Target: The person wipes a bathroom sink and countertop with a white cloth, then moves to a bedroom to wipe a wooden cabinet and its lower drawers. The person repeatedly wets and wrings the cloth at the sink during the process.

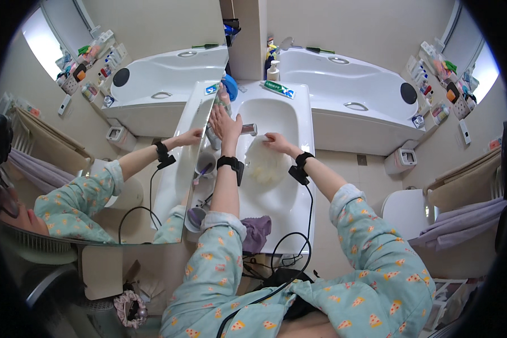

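Note:
My left hand (225,121) is stretched out beside the mirror's edge, just above and behind the chrome tap (248,129). Its thumb stands apart from the fingers, and nothing is held in it. Whether it touches the tap lever cannot be made out. My right hand (277,143) pinches the rim of a translucent whitish bowl (268,154), tilted inside the white washbasin (293,112). Pale yellowish pieces (264,174) lie in the bowl, too blurred to name. The tap's spout points towards the bowl.
Behind the basin lie a green toothpaste tube (279,89) and a pump bottle (273,71). Left stand a cup (206,164) with a toothbrush and a large mirror (152,126). A purple cloth (255,234) hangs in front; black cables (308,236) trail from my wrists.

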The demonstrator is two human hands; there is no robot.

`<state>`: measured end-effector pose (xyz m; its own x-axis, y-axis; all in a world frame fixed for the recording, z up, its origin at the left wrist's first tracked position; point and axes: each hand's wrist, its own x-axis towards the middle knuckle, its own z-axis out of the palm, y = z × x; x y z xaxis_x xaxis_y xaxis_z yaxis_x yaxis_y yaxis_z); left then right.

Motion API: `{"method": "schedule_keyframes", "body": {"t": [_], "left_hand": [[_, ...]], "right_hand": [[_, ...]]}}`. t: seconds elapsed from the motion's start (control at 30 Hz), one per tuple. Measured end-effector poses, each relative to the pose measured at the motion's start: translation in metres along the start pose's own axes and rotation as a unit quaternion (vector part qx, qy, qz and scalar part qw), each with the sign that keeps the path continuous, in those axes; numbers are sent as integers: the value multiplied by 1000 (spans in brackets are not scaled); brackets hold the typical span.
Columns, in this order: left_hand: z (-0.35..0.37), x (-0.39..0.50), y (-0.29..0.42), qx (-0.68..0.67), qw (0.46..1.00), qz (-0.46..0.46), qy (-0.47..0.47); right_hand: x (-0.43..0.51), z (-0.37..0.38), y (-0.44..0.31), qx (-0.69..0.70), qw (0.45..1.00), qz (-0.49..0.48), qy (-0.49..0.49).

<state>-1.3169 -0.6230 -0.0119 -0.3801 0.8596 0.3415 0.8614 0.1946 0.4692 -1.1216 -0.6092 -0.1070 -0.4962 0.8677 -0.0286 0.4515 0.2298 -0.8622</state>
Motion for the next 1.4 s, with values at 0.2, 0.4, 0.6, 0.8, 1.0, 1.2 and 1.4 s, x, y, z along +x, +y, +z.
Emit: {"method": "schedule_keyframes", "body": {"t": [0.2,0.4,0.6,0.8,1.0,1.2,1.4], "left_hand": [[-7,-37,2,-138,976,85,149],[23,-145,13,-232,971,23,-58],[40,-163,28,-525,836,10,-162],[53,-154,35,-531,821,-76,-198],[61,-171,38,-492,858,-31,-145],[49,-177,42,-495,825,-56,-267],[31,-163,30,-405,864,29,-299]], "right_hand": [[-19,-15,-26,-141,986,-58,-64],[-59,-46,-65,-62,990,-115,-61],[-81,-52,-104,24,994,-102,-21],[-93,-42,-103,308,951,-16,-4],[-105,-39,-72,461,884,53,46],[-115,-33,-54,539,835,71,80],[-126,-70,-34,549,825,123,-49]]}}
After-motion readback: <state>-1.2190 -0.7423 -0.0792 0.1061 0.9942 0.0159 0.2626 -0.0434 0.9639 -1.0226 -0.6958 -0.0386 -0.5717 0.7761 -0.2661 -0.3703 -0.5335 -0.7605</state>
